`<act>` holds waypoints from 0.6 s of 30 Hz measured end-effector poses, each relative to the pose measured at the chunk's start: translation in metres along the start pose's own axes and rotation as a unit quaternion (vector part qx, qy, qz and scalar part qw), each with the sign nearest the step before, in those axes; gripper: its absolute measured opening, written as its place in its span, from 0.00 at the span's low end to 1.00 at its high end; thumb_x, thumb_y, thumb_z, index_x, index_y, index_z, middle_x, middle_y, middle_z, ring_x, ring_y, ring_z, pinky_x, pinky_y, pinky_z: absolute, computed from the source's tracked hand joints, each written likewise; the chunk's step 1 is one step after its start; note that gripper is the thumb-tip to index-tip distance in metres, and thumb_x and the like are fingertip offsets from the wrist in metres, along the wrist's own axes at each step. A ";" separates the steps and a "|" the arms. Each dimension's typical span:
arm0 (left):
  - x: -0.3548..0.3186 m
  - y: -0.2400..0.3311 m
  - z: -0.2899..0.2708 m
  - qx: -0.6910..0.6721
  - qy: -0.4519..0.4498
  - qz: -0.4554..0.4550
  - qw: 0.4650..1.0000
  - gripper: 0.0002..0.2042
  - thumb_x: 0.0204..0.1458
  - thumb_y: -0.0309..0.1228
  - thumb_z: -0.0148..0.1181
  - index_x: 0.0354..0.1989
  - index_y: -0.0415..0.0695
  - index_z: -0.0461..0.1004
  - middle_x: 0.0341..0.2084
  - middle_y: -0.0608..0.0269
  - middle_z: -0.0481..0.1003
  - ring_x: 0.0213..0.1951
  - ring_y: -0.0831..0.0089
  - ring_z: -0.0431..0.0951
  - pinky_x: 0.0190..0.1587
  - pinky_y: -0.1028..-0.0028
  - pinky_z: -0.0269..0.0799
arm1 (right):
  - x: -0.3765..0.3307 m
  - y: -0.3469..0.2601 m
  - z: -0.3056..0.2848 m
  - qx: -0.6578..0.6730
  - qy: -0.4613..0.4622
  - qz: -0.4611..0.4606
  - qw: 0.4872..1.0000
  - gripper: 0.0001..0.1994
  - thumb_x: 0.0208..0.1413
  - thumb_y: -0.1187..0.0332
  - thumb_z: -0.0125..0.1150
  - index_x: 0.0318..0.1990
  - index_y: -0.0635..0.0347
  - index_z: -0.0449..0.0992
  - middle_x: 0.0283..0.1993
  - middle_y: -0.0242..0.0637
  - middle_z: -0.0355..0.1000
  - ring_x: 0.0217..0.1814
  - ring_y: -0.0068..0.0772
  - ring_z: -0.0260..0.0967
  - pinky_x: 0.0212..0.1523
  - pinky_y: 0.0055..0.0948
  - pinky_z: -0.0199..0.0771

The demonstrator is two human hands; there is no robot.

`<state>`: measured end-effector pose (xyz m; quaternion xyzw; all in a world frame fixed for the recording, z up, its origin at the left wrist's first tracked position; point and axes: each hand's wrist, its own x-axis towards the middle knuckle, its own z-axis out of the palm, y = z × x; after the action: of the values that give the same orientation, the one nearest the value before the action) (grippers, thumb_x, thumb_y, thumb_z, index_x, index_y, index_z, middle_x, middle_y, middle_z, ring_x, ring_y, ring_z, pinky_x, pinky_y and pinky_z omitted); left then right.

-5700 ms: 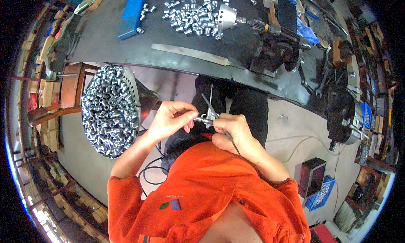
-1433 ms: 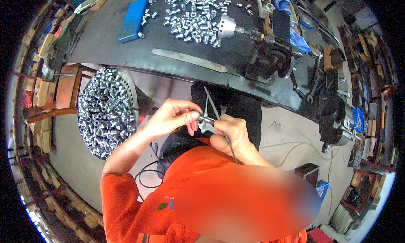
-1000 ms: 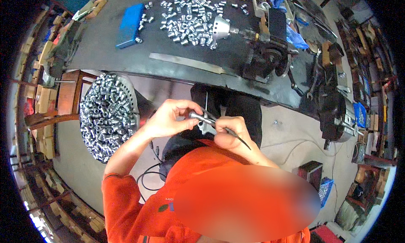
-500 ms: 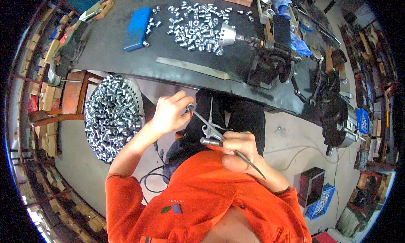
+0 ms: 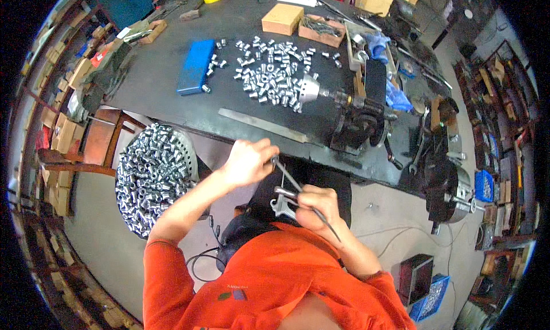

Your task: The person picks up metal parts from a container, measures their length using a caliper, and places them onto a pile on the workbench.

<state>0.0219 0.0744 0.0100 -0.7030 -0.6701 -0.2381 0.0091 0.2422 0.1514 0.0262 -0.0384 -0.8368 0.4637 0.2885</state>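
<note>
My left hand [image 5: 250, 161] is closed in a pinch on a small metal fitting [image 5: 275, 158], mostly hidden by the fingers. The far end of a slim file [image 5: 290, 178] meets the fitting; whether it sits inside cannot be made out. My right hand [image 5: 318, 206] wraps round this file, whose pointed tang sticks out past the wrist. That same hand also holds a silver air blow gun [image 5: 281, 206], its thin nozzle pointing away from me. Both hands are above my lap, just short of the bench edge. Left of them, a perforated round basket [image 5: 184, 145] is heaped with similar fittings.
On the dark bench [image 5: 154, 101] lie many loose fittings [image 5: 275, 72], a blue box [image 5: 196, 66] and a flat metal bar [image 5: 262, 125]. A cone-tipped, cranked fixture [image 5: 358, 121] stands at right. A wooden chair [image 5: 100, 144] is at left; hoses cross the floor.
My view has tilted up, so more of the bench's far side shows. Both hands still hold the same things; the fitting's open end has turned out of sight.
</note>
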 end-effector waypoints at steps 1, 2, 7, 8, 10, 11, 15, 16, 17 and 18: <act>0.010 -0.012 0.003 0.005 0.011 -0.023 1.000 0.13 0.35 0.31 0.62 0.34 0.45 0.76 0.25 0.59 0.72 0.26 0.57 0.76 0.29 0.61 0.72 | -0.005 0.001 -0.003 -0.025 0.026 0.009 0.999 0.09 0.31 0.77 0.57 0.17 0.60 0.60 0.17 0.38 0.56 0.16 0.39 0.57 0.17 0.34 0.53; 0.021 -0.026 0.007 0.009 0.023 -0.046 0.999 0.13 0.36 0.31 0.62 0.33 0.44 0.76 0.26 0.58 0.73 0.27 0.56 0.77 0.30 0.60 0.73 | -0.010 0.001 -0.006 -0.050 0.052 0.018 0.997 0.09 0.31 0.77 0.55 0.16 0.60 0.59 0.16 0.38 0.54 0.15 0.37 0.55 0.16 0.33 0.52; 0.112 -0.087 0.019 0.079 0.061 -0.089 0.991 0.15 0.40 0.32 0.60 0.39 0.44 0.75 0.28 0.54 0.77 0.33 0.54 0.78 0.36 0.59 0.73 | -0.018 -0.007 -0.019 -0.069 0.110 0.046 0.990 0.12 0.31 0.82 0.53 0.14 0.61 0.54 0.14 0.36 0.52 0.14 0.33 0.51 0.17 0.29 0.48; 0.115 -0.108 0.018 0.112 0.108 -0.076 0.985 0.16 0.41 0.32 0.60 0.41 0.44 0.75 0.27 0.54 0.77 0.33 0.54 0.78 0.36 0.59 0.73 | -0.020 -0.003 -0.018 -0.070 0.088 0.046 0.993 0.09 0.32 0.78 0.52 0.14 0.61 0.56 0.15 0.36 0.54 0.15 0.32 0.53 0.18 0.28 0.51; 0.130 -0.115 0.004 0.050 0.133 -0.171 0.975 0.18 0.44 0.33 0.60 0.45 0.44 0.72 0.27 0.55 0.78 0.33 0.54 0.78 0.36 0.59 0.73 | -0.027 0.004 -0.012 -0.061 0.096 0.079 0.990 0.10 0.34 0.77 0.52 0.14 0.62 0.56 0.16 0.37 0.57 0.16 0.32 0.57 0.19 0.26 0.53; 0.130 -0.119 -0.007 0.042 0.140 -0.182 0.972 0.18 0.45 0.33 0.60 0.46 0.44 0.72 0.27 0.55 0.78 0.33 0.55 0.78 0.36 0.59 0.73 | -0.026 0.004 -0.011 -0.063 0.096 0.075 0.991 0.09 0.34 0.78 0.51 0.14 0.62 0.56 0.16 0.37 0.58 0.16 0.31 0.57 0.19 0.25 0.53; 0.100 -0.120 -0.057 0.123 0.142 -0.126 0.974 0.16 0.47 0.35 0.59 0.45 0.46 0.74 0.22 0.55 0.77 0.29 0.57 0.79 0.33 0.61 0.73 | -0.036 0.008 -0.010 -0.039 0.126 0.104 0.986 0.12 0.33 0.83 0.51 0.13 0.62 0.54 0.14 0.35 0.55 0.15 0.27 0.53 0.17 0.25 0.49; 0.084 -0.120 -0.070 0.145 0.131 -0.133 0.972 0.14 0.47 0.35 0.59 0.43 0.47 0.75 0.21 0.54 0.76 0.28 0.57 0.78 0.32 0.62 0.73 | -0.037 0.007 -0.010 -0.057 0.136 0.107 0.983 0.15 0.32 0.88 0.52 0.13 0.61 0.52 0.13 0.35 0.51 0.15 0.26 0.50 0.17 0.26 0.46; 0.063 -0.127 -0.081 0.134 0.138 -0.159 0.968 0.12 0.47 0.34 0.58 0.41 0.47 0.76 0.20 0.53 0.75 0.27 0.57 0.78 0.31 0.62 0.72 | -0.040 0.010 -0.008 -0.048 0.137 0.110 0.983 0.15 0.32 0.88 0.52 0.14 0.61 0.52 0.13 0.34 0.51 0.15 0.26 0.50 0.17 0.26 0.46; 0.042 -0.135 -0.092 0.119 0.148 -0.182 0.965 0.11 0.47 0.33 0.58 0.39 0.47 0.77 0.19 0.53 0.75 0.26 0.57 0.78 0.31 0.62 0.72 | -0.045 0.015 -0.007 -0.043 0.139 0.114 0.983 0.15 0.33 0.87 0.52 0.14 0.61 0.52 0.14 0.34 0.52 0.15 0.26 0.50 0.17 0.26 0.46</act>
<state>-0.1361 0.0969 0.0644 -0.5196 -0.8017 -0.2557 0.1484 0.2804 0.1503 -0.0026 -0.2103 -0.7981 0.4471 0.3448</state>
